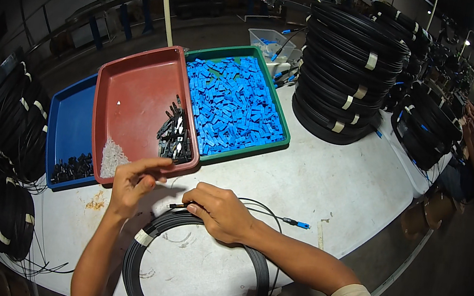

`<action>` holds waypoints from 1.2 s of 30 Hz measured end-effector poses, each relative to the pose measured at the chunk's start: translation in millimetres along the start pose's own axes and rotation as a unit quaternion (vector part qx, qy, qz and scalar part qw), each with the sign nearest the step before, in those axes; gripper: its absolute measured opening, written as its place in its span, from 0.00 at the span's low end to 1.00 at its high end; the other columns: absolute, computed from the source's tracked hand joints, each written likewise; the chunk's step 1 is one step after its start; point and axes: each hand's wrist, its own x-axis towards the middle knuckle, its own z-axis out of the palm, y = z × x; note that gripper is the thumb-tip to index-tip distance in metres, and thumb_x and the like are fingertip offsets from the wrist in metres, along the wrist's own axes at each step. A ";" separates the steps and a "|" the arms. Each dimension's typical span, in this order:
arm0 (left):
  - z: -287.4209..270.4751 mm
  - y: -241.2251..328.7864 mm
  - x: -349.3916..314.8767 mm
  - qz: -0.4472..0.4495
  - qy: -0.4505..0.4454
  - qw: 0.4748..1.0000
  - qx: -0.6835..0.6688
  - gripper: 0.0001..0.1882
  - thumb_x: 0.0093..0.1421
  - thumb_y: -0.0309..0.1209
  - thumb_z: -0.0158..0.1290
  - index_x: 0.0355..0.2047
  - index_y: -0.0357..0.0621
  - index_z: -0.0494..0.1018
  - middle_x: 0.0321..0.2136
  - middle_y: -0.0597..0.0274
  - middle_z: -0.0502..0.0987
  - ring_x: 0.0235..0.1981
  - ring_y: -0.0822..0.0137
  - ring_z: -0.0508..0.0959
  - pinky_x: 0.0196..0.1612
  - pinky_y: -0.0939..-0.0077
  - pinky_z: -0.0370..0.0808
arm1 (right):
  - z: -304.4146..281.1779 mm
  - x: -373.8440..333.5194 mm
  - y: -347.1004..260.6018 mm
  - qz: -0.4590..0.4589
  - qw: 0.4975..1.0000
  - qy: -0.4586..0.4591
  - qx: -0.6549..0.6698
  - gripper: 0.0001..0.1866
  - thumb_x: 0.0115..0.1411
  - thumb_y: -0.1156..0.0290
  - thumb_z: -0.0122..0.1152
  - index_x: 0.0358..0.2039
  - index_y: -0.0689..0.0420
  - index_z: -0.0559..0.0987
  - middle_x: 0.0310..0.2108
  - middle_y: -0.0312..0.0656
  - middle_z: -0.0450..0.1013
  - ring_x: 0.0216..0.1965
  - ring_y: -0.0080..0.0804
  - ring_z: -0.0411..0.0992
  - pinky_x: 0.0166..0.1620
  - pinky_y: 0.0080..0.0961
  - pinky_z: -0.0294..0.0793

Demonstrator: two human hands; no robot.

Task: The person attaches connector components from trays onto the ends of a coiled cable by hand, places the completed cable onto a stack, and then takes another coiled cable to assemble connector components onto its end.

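A coil of thin black cable, bound with pale tape, lies in front of me at the table's near edge. My right hand is closed at the coil's far side, pinching a cable end with a small dark connector piece sticking out to the left. Fingers spread from the thumb, my left hand hovers by the near rim of the red tray and holds nothing I can see. To the right of my right hand, the cable's other end carries a blue connector on the tabletop.
Inside the red tray are black connector parts and clear small pieces. Blue connector housings fill the green tray. A blue tray holds black parts. Cable coils stand stacked right and left. People work far right.
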 end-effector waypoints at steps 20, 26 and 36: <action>69.3 -30.8 178.6 0.188 -0.228 0.716 0.633 0.08 0.53 0.36 0.61 0.34 0.52 0.84 0.22 0.58 0.80 0.35 0.59 0.79 0.48 0.57 0.66 | -4.3 -1.6 0.1 0.023 0.999 -0.044 0.014 0.05 0.62 0.74 0.57 0.36 0.61 0.77 0.31 0.47 0.71 0.30 0.50 0.74 0.34 0.42 0.74; 70.3 -45.8 207.2 0.169 -0.178 0.730 0.638 0.09 0.52 0.33 0.60 0.35 0.50 0.83 0.27 0.57 0.82 0.39 0.57 0.77 0.47 0.58 0.67 | -2.8 -2.6 0.5 0.028 0.998 -0.055 0.022 0.05 0.62 0.74 0.57 0.36 0.61 0.77 0.30 0.45 0.70 0.28 0.48 0.73 0.32 0.41 0.74; 70.6 -69.2 225.7 0.211 -0.101 0.783 0.576 0.26 0.50 0.23 0.60 0.52 0.50 0.78 0.49 0.58 0.80 0.51 0.57 0.75 0.53 0.60 0.69 | -2.9 -2.5 1.2 0.020 0.998 -0.052 0.027 0.04 0.61 0.77 0.57 0.36 0.62 0.76 0.29 0.45 0.68 0.27 0.46 0.72 0.30 0.39 0.73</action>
